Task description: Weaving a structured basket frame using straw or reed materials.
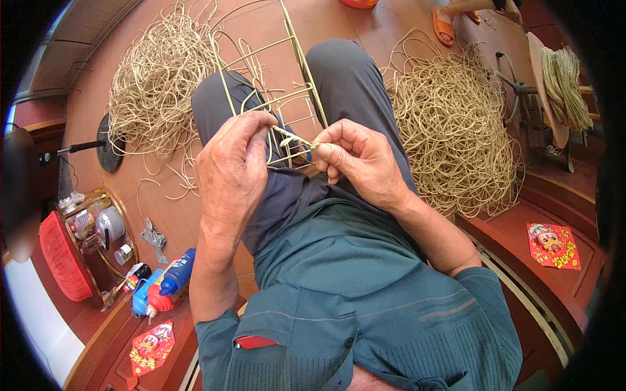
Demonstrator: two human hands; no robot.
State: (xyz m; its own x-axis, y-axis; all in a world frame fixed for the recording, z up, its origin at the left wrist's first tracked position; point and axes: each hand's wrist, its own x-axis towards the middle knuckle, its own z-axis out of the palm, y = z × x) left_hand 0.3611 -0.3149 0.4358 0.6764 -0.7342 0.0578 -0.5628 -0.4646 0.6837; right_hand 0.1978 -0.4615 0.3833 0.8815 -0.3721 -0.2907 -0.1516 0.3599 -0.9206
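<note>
A long open frame of thin tan rods [304, 64] rests between my knees, its near end close to my lap. My left hand [233, 166] is closed at the frame's near left corner, thumb and fingers gripping it there. Pinched between the thumb and forefinger of my right hand [357, 159] is a tan cord [297, 138], which runs across to the left hand's fingertips. The cord lies at the frame's near end and looks looped there. My left palm and the left fingertips' exact hold are hidden.
Heaps of loose tan cord lie on the floor at left [160, 85] and right [450, 130]. A bundle of cord [566, 88] hangs at far right. At lower left stand a red basket [64, 254] and a blue bottle [177, 272]. Another person's sandalled foot [443, 26] shows far right.
</note>
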